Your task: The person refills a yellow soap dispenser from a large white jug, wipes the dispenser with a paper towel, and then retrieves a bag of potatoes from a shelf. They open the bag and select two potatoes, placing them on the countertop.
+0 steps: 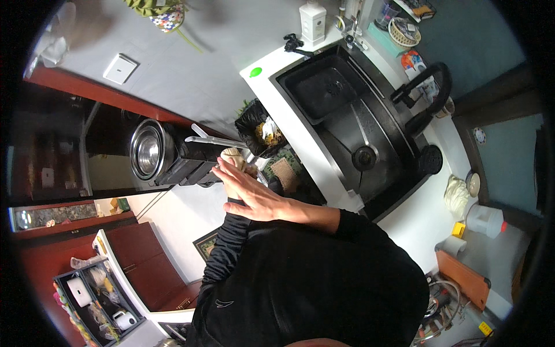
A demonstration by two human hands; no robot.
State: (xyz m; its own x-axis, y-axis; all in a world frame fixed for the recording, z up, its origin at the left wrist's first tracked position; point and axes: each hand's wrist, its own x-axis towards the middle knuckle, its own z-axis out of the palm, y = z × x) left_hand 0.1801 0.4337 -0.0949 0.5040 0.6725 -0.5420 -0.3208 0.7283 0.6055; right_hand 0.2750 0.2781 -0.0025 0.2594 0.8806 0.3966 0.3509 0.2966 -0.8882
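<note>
My right hand [256, 195] reaches in from the right, its fingers stretched out and its thumb apart, lying across my left hand [232, 191] near the wrist. Most of my left hand is hidden beneath it, so whether it holds anything cannot be told. A black sleeve [225, 243] covers my left forearm down to the wrist. Just beyond the fingertips is a small beige object [231, 155], too unclear to name. A bin with a black liner [251, 126] and food scraps in it stands farther off, beside the white counter edge [299, 143].
Right of my hands is a black sink [342, 126] with a black faucet [442, 86]. Stacked steel bowls [149, 149] stand on the left by a black appliance or stand. A cabbage [455, 197], a plastic jug [483, 220] and an orange board [461, 277] are on the right counter.
</note>
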